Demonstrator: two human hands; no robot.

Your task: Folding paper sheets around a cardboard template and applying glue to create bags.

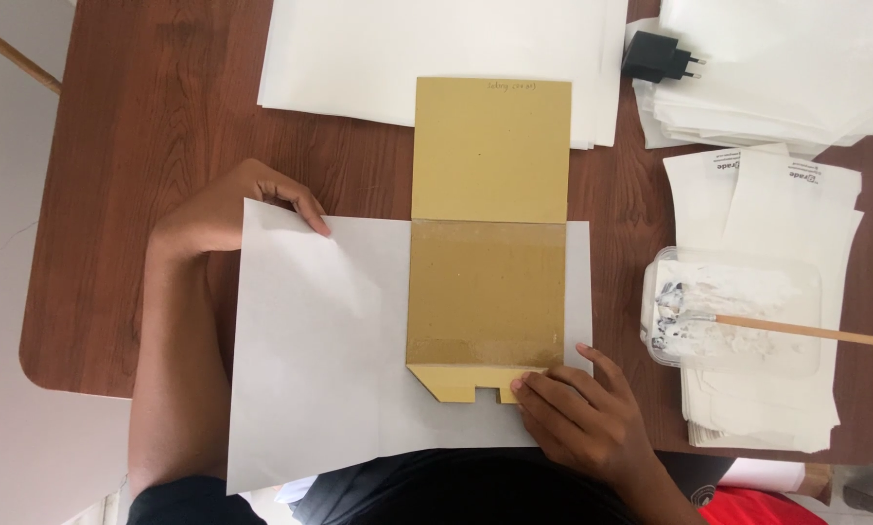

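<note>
Left hand point(227, 209) fingers pinch the paper sheet's point(310, 360) corner, right hand point(577, 413) fingers press the cardboard template point(487, 282) flat. Glue tub point(733, 311) with brush point(806, 332) sits right; paper stacks point(378, 53) and charger point(658, 56) crowd the bench point(125, 146).

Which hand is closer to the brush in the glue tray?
Right. The right hand presses the cardboard template's bottom edge, just left of the brush. The left hand holds the paper sheet's far corner.

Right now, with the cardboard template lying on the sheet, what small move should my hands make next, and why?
Probably fold the paper sheet over the cardboard template: the left hand already lifts its upper left edge, while the right hand pins the template's notched bottom tab.
</note>
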